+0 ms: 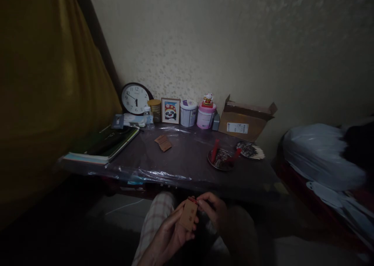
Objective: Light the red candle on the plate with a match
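Note:
Over my lap, below the table edge, my left hand (pixel 175 229) is wrapped round a small brown cardboard packet (pixel 188 215) with dark printed marks. At the packet's upper end shows a small red piece (pixel 193 200), too small to name. The thumb and finger of my right hand (pixel 213 209) are pinched together at that red end; whatever lies between the fingertips is hidden. On the table lie similar brown packets (pixel 163 142), overlapping. Farther right, a round dish (pixel 217 166) holds red strips and a dark patterned filling.
A second round dish (pixel 247 149) carries pale thin sticks (pixel 258 153). Along the wall stand a clock (pixel 136 98), a framed panda picture (pixel 170 110), two tubs (pixel 206 117) and an open carton (pixel 242 119). Books (pixel 102 143) lie left on the plastic-covered table (pixel 140 153).

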A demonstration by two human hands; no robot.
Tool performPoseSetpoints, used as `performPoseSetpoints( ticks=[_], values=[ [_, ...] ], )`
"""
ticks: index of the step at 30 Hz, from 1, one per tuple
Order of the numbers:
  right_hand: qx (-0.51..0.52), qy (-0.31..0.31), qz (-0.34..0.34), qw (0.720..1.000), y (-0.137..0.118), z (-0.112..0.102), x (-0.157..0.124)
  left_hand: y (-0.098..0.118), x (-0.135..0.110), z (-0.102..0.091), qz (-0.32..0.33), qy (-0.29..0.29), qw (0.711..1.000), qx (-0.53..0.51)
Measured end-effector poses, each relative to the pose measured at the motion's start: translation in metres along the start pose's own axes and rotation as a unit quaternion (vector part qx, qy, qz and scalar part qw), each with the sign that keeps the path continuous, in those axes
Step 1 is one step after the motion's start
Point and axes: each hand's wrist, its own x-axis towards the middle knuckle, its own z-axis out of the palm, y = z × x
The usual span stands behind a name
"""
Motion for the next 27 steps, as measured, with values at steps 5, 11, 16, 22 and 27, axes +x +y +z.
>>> performPoseSetpoints(
  ticks=[5, 11, 16, 22, 27],
  values=[
    [-0.001, -0.005, 0.009, 1.0, 0.003, -0.003, -0.001, 0.001, -0.006, 0.009, -0.006, 0.005, 1.0, -0.002],
    [0.003, -0.019, 0.006, 1.0, 0.015, -0.002, 0.001, 0.002, -0.008, 0.014, -0.02, -0.006, 1.0, -0.002],
    [-0.013, -0.024, 0.014, 1.0, 0.01, -0.004, 0.0, -0.003, -0.006, 0.004, -0.007, -0.006, 1.0, 0.006],
    [-0.058, -0.01, 0.004, 0.998, -0.003, -0.009, -0.003, -0.005, -0.004, -0.003, -0.023, -0.007, 0.999, 0.023],
    [-0.132, 0.033, -0.099, 0.986, -0.011, -0.011, -0.004, -0.003, -0.005, -0.001, -0.02, 0.003, 0.999, 0.027]
  ],
)
